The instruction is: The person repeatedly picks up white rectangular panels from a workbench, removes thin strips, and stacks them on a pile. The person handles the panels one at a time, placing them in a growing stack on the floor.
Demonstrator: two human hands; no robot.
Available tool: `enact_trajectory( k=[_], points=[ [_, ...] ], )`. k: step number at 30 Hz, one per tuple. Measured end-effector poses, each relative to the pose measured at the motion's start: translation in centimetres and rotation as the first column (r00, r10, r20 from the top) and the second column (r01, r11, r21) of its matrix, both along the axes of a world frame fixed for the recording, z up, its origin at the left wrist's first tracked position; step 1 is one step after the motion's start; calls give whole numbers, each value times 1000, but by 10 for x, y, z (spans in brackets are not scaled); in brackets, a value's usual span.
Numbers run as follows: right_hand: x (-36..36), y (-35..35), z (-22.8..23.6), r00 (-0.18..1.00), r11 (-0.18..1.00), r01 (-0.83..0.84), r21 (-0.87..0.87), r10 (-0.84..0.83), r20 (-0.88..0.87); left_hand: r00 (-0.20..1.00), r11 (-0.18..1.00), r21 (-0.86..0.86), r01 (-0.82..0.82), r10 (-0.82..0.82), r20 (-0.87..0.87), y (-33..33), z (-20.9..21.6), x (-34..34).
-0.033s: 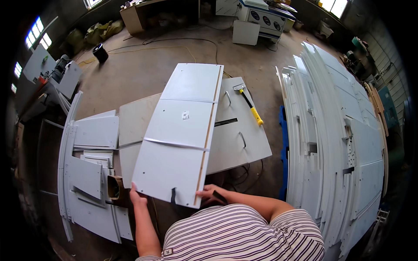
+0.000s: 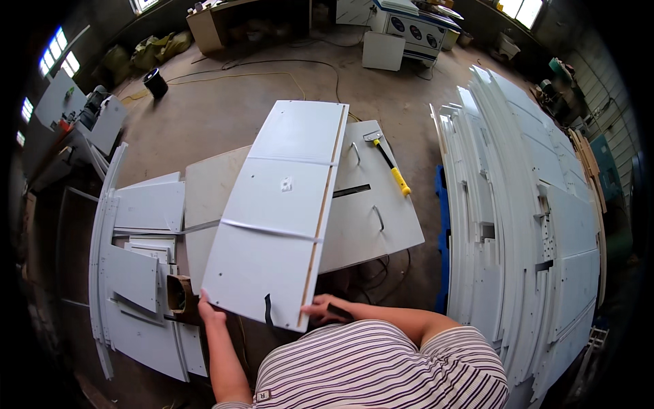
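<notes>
While hands point(image 2: 212, 311) hold a panel point(image 2: 269, 204), a box point(image 2: 174, 288) gapes, contents unclear.

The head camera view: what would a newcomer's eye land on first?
Probably the long white panel slanting through the middle, held at its near end by the left hand and the right hand. Next, the yellow-handled tool, a bright spot on the pale board just right of the panel. Then the big stack of white boards filling the right side.

From the head, the fisheye view looks forward and down, close above the striped shirt point(image 2: 381, 361).
</notes>
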State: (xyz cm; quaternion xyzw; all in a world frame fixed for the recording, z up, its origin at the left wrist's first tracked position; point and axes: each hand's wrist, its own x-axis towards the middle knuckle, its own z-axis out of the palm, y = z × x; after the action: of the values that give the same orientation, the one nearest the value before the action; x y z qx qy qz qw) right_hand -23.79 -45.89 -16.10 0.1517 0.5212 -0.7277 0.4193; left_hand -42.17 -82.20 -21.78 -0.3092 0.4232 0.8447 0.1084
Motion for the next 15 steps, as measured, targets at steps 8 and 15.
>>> enact_trajectory(
  k=[8,15],
  points=[
    [-90,48,-52,999,999,31,29,-30,-18,994,976,-191,-107,107,-12,-181,-21,82],
    [-231,62,-68,693,688,720,-91,-718,60,974,938,-280,-207,224,31,-169,59,163]
  ],
)
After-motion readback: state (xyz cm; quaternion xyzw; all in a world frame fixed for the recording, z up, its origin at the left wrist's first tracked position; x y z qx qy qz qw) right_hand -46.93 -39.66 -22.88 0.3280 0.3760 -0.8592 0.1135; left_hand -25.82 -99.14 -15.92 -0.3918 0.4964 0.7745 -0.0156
